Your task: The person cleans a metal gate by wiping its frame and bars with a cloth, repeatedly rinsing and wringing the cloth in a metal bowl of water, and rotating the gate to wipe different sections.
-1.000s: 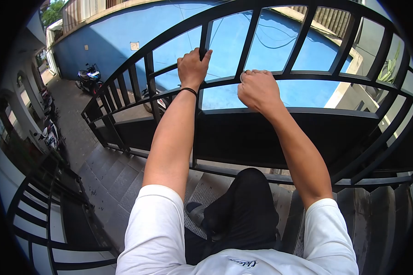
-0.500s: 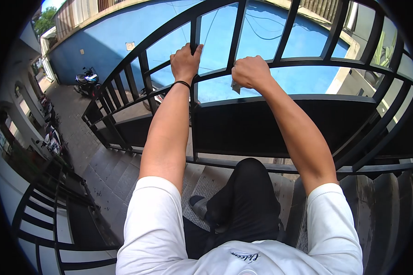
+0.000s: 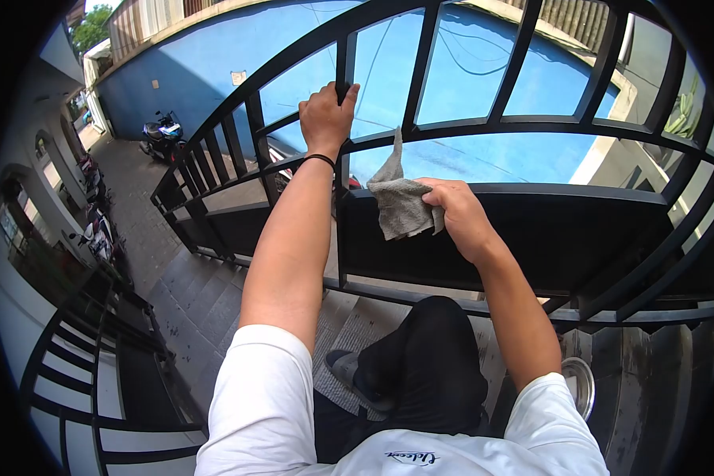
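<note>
My left hand (image 3: 326,119) is wrapped round an upright bar of the black metal railing (image 3: 531,124), with a dark band on its wrist. To the right and lower, my right hand (image 3: 457,216) pinches a grey cloth (image 3: 402,208) by its right edge. The cloth hangs loosely, one thin corner pointing up across the railing's middle bar. Behind it are the railing's lower rail and solid black panel (image 3: 500,238). Whether the cloth touches the metal I cannot tell.
Dark steps (image 3: 206,293) run under me, beside a second black railing (image 3: 95,397) at lower left. A metal bowl (image 3: 581,387) sits by my right elbow. Beyond stand a blue wall (image 3: 238,111) and a parked motorcycle (image 3: 163,136).
My right hand has come down from the middle bar, and the cloth, mostly hidden in the fist before, now hangs open. My left hand keeps its hold. The bowl has come into view.
</note>
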Tool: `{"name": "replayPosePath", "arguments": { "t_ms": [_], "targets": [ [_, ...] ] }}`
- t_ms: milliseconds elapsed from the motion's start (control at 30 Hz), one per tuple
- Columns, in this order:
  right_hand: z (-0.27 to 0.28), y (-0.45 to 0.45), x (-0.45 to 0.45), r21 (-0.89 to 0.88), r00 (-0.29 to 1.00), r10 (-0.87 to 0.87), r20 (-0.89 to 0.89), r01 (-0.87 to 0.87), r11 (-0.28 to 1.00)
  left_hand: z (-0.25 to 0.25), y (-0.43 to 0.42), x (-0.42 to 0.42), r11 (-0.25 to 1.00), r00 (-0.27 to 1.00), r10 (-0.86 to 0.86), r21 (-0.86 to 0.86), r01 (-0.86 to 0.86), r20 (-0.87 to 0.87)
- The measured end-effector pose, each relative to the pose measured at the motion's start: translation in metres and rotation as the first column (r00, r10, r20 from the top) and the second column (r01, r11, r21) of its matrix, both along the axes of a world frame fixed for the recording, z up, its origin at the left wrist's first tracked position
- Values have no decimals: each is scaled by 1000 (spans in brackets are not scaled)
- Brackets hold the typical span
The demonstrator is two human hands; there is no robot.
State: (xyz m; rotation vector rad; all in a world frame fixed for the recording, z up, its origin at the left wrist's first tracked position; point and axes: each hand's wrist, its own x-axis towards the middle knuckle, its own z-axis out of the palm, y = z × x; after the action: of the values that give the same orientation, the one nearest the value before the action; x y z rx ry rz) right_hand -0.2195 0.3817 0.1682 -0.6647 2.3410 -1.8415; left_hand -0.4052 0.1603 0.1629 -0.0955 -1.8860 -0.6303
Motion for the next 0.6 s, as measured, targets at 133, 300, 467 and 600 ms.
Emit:
{"name": "replayPosePath", "arguments": {
  "t_ms": [133, 300, 467, 600],
  "targets": [
    [-27, -3, -9, -469, 890, 250, 380, -47, 882, 0, -4, -1, 999, 999, -2, -41, 4, 37],
    [-51, 0, -19, -682, 699, 633, 334, -284, 674, -13, -7, 4, 997, 977, -79, -35, 74, -196],
    [-54, -8, -40, -717, 704, 646, 293, -285, 636, -59, -12, 120, 443, 453, -882, 549, 709, 127],
    [-61, -23, -62, -654, 802, 512, 306, -214, 726, -129, -15, 176, -269, -168, -963, 802, 533, -211]
  ]
}}
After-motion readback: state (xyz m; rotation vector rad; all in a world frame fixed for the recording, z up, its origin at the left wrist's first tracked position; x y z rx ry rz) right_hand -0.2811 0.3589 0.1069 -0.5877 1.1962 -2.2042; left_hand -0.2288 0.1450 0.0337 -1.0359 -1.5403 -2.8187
